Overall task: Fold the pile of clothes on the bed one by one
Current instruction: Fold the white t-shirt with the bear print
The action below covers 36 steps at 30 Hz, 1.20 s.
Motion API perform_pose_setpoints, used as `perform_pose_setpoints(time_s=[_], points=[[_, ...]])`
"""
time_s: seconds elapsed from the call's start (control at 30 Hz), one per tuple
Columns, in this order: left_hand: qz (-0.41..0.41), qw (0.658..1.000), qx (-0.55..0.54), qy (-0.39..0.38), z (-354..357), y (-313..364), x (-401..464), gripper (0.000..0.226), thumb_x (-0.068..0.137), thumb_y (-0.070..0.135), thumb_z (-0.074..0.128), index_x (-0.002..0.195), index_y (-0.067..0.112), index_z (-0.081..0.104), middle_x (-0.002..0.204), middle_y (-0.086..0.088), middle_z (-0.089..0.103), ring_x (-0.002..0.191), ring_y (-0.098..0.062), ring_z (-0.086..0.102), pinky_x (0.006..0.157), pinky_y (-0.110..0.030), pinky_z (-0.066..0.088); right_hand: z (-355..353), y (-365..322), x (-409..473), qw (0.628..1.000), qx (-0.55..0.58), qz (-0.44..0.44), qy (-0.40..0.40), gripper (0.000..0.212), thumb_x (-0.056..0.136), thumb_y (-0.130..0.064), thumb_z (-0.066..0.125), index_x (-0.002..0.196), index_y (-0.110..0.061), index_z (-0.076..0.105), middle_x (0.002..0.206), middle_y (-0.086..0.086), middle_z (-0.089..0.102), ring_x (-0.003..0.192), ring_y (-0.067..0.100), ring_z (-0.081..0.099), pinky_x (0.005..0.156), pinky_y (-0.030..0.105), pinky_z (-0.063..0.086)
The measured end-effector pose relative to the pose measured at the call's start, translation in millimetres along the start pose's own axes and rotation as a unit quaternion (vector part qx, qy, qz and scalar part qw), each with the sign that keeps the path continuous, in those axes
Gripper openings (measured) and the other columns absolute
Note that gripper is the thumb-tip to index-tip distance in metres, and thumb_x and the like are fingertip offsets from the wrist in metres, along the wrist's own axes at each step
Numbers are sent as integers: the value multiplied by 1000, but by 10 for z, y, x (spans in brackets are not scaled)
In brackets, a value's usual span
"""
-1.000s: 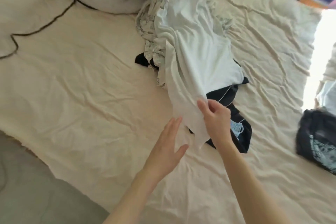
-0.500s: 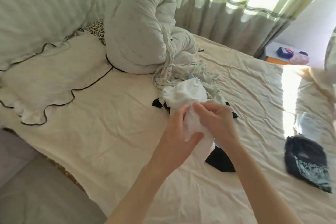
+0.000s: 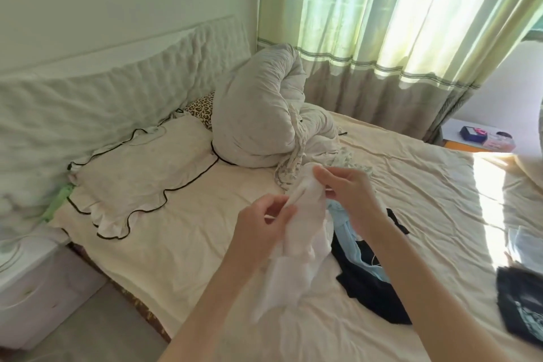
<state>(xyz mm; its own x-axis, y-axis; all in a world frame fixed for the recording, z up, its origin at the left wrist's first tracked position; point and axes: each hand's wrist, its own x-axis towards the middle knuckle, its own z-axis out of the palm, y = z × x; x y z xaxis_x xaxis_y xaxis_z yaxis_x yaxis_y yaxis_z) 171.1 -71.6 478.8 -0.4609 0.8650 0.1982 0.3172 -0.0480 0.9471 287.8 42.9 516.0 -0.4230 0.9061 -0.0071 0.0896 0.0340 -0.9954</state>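
A white garment [image 3: 296,241] hangs bunched in the air above the bed [image 3: 182,244]. My left hand [image 3: 261,232] pinches its upper edge on the left side. My right hand [image 3: 346,188] pinches the same edge higher up on the right. Under the garment lies the rest of the pile: a light blue piece [image 3: 346,226] on top of dark navy clothes [image 3: 370,291]. A patterned grey-white cloth [image 3: 291,167] lies just behind the hands.
A rolled grey duvet [image 3: 258,117] stands at the back of the bed, a cream pillow [image 3: 141,173] with black trim to its left. A dark printed garment [image 3: 520,306] lies at the right edge. Green curtains [image 3: 382,23] hang behind; a bedside cabinet [image 3: 38,288] stands at left.
The white garment was lifted off the pile and gathered up. My left hand came in and took hold of it beside my right. The view tilted upward.
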Motion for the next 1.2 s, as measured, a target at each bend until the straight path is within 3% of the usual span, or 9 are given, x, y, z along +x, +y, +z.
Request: perform_pose_setpoints(time_s=[0.2,0.43,0.53,0.6,0.67,0.83,1.0,1.1,1.2], points=[[-42,998,-37,8,-270,-439,-229,47,79,26,70,122,31,51,121,10,55,106,-1,56,83,-17,47,48,-76,115,999,-23,17,24,27,94,-23,55,73,-23,71,78,5,65,70,13,58,68,28,49],[-18,965,257,-44,-70,-872,-164,101,79,23,72,140,41,-6,157,-3,-2,143,-14,3,114,-34,13,77,-74,157,998,-60,-5,-3,33,99,-21,45,94,9,57,80,7,48,75,18,43,70,31,35],[40,965,256,-48,-14,-809,76,71,80,15,70,141,19,35,145,-10,35,134,-23,31,109,-40,29,-58,-144,132,998,-58,-40,-3,30,99,-20,46,88,4,59,78,6,49,74,16,44,70,31,35],[51,975,212,-39,13,-753,129,27,79,3,65,105,14,63,99,-3,65,93,-13,58,79,-34,46,-201,-164,133,995,-72,-61,20,29,98,-18,47,93,7,61,81,7,52,77,16,45,71,31,36],[20,979,193,-63,7,-687,151,16,79,1,61,76,16,57,64,6,55,58,-1,45,56,-22,37,-381,-131,165,987,-127,-70,64,28,97,-17,49,94,6,63,79,11,54,76,14,45,70,29,35],[42,968,212,-129,10,-353,303,16,82,6,57,93,12,68,79,2,66,70,-11,56,58,-11,37,-671,106,138,965,-250,-13,81,17,90,-21,63,105,-16,63,108,5,59,92,15,53,81,28,40],[49,969,207,-129,144,-153,288,13,85,22,65,91,11,69,72,8,61,68,-6,54,55,-7,35,-354,474,-280,913,-368,-43,-170,67,77,-41,74,134,-35,41,126,-19,36,121,3,34,97,23,27],[43,972,199,-114,134,-78,257,13,82,25,69,82,13,68,63,13,57,59,1,50,54,-9,37,-145,690,-455,908,-395,-31,-140,71,76,-49,71,137,-33,38,129,-16,41,120,8,41,97,27,34],[55,975,188,-107,49,-13,245,12,82,27,69,79,15,69,59,13,56,56,2,49,53,-10,35,-35,764,-521,932,-345,-68,-88,42,84,-40,65,119,-21,54,111,-6,55,103,15,50,84,27,38]])
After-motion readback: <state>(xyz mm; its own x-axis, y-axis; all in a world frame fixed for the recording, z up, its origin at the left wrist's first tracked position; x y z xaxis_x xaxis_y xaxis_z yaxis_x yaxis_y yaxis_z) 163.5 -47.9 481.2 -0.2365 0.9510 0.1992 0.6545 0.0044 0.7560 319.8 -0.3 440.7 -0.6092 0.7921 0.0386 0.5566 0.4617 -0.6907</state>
